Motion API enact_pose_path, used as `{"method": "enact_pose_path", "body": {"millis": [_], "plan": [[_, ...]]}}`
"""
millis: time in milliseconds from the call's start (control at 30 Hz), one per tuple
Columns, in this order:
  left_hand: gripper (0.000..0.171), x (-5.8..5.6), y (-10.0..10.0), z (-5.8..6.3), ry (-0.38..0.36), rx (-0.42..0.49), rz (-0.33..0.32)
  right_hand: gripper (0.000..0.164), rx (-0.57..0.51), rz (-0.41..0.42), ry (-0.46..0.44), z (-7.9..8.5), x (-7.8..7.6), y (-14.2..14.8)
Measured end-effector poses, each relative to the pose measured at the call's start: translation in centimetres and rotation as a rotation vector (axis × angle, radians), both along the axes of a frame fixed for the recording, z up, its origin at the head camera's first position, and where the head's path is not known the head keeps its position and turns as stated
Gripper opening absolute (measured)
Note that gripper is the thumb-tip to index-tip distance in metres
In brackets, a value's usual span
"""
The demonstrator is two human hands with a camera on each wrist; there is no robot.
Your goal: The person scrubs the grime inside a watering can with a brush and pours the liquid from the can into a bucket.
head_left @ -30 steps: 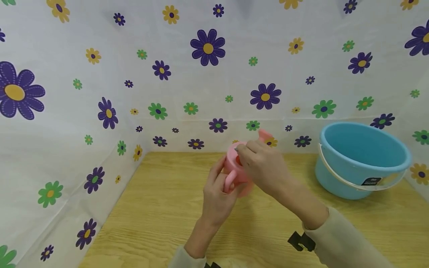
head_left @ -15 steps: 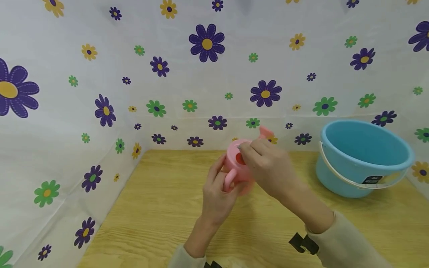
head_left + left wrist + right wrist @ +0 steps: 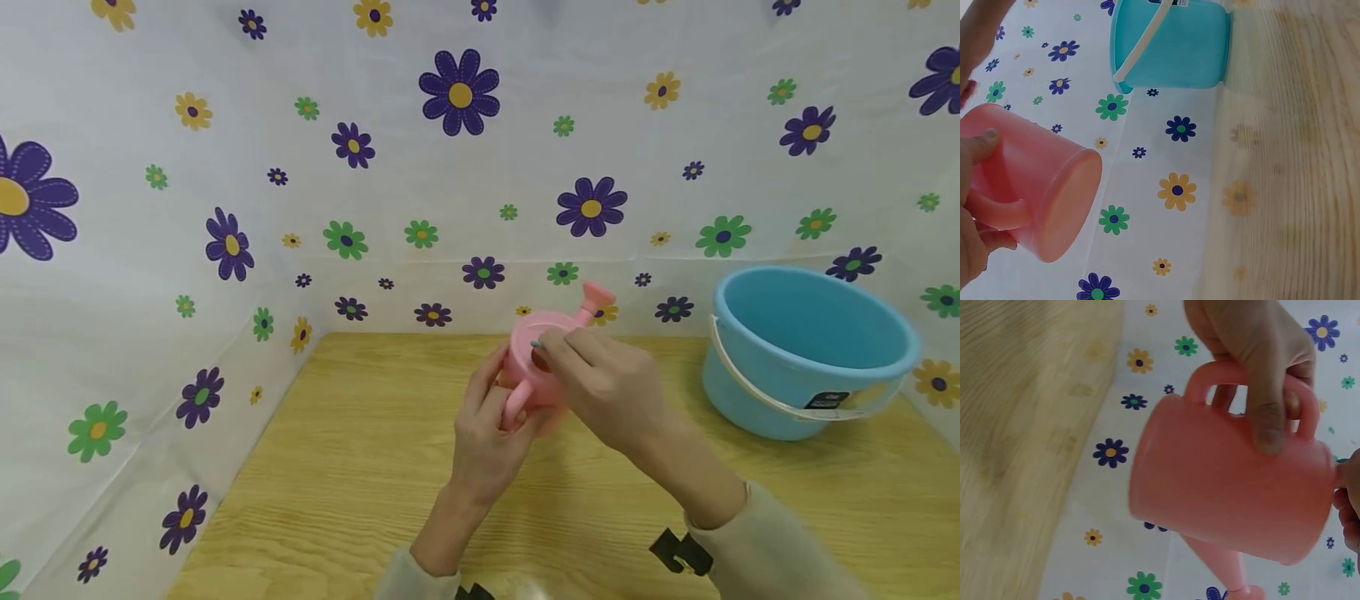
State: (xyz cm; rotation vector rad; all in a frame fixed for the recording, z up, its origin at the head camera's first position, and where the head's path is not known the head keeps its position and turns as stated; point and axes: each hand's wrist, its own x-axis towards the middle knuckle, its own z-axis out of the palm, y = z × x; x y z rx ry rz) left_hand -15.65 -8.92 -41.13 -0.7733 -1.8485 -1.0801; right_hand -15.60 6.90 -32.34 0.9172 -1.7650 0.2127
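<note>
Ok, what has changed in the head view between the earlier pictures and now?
The right hand has eased slightly back toward the person over the pink watering can, uncovering more of its spout. I see nothing let go or newly taken hold of. The left hand still grips the pink watering can, and the blue bucket stays put.

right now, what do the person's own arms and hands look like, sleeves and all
The left sleeve and right sleeve are pale beige-grey and plain where they show. A black angular piece sits by the right one, and part of a second black piece shows by the left. The left hand and right hand are ungloved; no cables show.
</note>
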Motion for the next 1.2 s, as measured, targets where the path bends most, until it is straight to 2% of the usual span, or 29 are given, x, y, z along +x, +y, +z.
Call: {"method": "enact_pose_path", "body": {"millis": [100, 233, 333, 467, 667, 800, 900, 967, 1033, 1133, 1200], "plan": [[0.032, 0.0, -0.1, 0.0, 0.003, -0.014, 0.011, 0.014, -0.02, 0.037, 0.047, -0.5, -0.2, 0.0], [0.027, -0.1, -0.2, 0.0, -0.003, -0.015, 0.001, 0.015, -0.122, 0.144, 0.143, 0.0, 0.7, 0.2], [0.026, -0.3, -0.1, 0.0, 0.013, -0.008, -0.007, 0.016, -0.149, 0.198, 0.176, -0.1, 1.0, 0.1], [0.027, -0.4, -0.1, -0.2, 0.055, -0.021, 0.008, 0.019, -0.119, 0.208, 0.174, -0.7, 1.0, -0.3], [0.028, -0.3, -0.2, -0.5, 0.056, -0.019, 0.016, 0.012, -0.249, 0.274, 0.269, -1.2, 1.0, -0.7], [0.029, -0.3, -0.3, -0.4, 0.054, -0.022, 0.023, 0.014, -0.294, 0.248, 0.275, -1.8, 0.7, -0.7], [0.03, -0.4, -0.2, -0.5, 0.073, -0.06, 0.02, 0.022, -0.384, 0.148, 0.241, -2.7, 0.2, -0.2], [0.031, -0.4, -0.2, -0.6, 0.088, -0.089, 0.016, 0.026, -0.48, 0.089, 0.172, -3.5, 0.0, 0.3], [0.032, -0.5, -0.1, -0.7, 0.092, -0.111, 0.016, 0.02, -0.585, 0.096, 0.012, -4.2, 0.1, 0.9], [0.033, -0.5, -0.1, -0.9, 0.082, -0.138, 0.026, 0.007, -0.755, 0.214, -0.345, -4.8, 0.9, 1.5], [0.034, -0.4, -0.2, -1.0, 0.067, -0.151, 0.039, 0.011, -0.87, 0.304, -0.603, -4.7, 1.5, 1.8]]}}
